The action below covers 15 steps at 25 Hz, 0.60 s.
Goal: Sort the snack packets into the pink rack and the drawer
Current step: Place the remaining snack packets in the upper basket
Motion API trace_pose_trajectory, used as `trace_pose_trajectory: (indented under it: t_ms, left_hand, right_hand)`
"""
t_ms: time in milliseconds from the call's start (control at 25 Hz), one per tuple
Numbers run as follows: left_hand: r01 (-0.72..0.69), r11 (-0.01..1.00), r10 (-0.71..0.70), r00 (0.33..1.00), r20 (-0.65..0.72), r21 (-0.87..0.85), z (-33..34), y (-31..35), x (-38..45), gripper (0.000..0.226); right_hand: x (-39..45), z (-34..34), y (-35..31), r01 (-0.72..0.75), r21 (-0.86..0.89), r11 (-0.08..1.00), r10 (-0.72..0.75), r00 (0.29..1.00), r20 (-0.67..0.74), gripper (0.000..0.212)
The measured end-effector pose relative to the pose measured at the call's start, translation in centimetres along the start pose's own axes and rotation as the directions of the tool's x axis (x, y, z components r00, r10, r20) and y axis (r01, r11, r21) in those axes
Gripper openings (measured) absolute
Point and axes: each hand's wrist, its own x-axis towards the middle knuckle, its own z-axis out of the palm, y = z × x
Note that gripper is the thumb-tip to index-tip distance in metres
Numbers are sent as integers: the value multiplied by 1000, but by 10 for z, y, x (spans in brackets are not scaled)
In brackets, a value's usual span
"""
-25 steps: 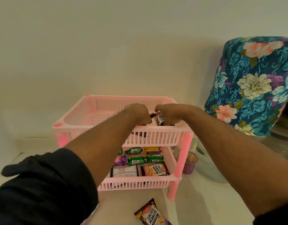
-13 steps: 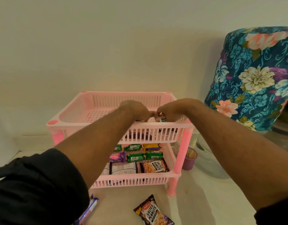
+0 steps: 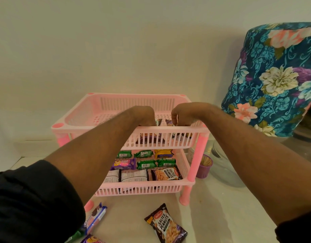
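A two-tier pink rack (image 3: 98, 109) stands against the wall. Both my hands reach over the front rim of its top tier. My left hand (image 3: 144, 115) has curled fingers that pinch a dark snack packet (image 3: 158, 122). My right hand (image 3: 183, 114) pinches another dark packet (image 3: 169, 122) beside it. More dark packets show through the slats below them. The lower tier holds green packets (image 3: 146, 164), a purple packet (image 3: 124, 163), a yellow one and a salted peanuts packet (image 3: 166, 174). No drawer is in view.
On the counter in front lie a salted peanuts packet (image 3: 166, 224), a blue-white biscuit packet (image 3: 95, 216) and more at the bottom left. A small purple toothpick cup (image 3: 204, 166) and a floral-covered container (image 3: 277, 81) stand to the right.
The view has shifted slightly; both hands stay at the top tier's front edge, now a little further apart, each on its own packet.
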Motion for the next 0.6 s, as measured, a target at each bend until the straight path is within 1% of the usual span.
trace_pose_trajectory:
  t_ms: [80,280,440,520,600]
  left_hand:
    - [3,1000,-2,1000,29,-13,0,-1,0,26]
    - [15,1000,-14,998,63,-13,-1,2,-1,30]
    - [50,992,-41,996,77,-115,-3,-3,-2,28]
    - [42,985,-32,997,65,-169,-5,-4,-6,29]
    - [13,981,-14,1000,-5,-195,-8,0,-14,37]
  right_hand:
    - [1,5,-3,19,-44,999,-19,1000,-1,21]
    - [7,8,-9,58,-50,997,-58,998,-13,13]
    - [2,6,-8,59,-82,995,-61,998,-19,14]
    - [-4,4,-7,62,-78,995,-66,997,-43,19]
    - [-15,0,-8,64,-42,997,-68,991,-117,22]
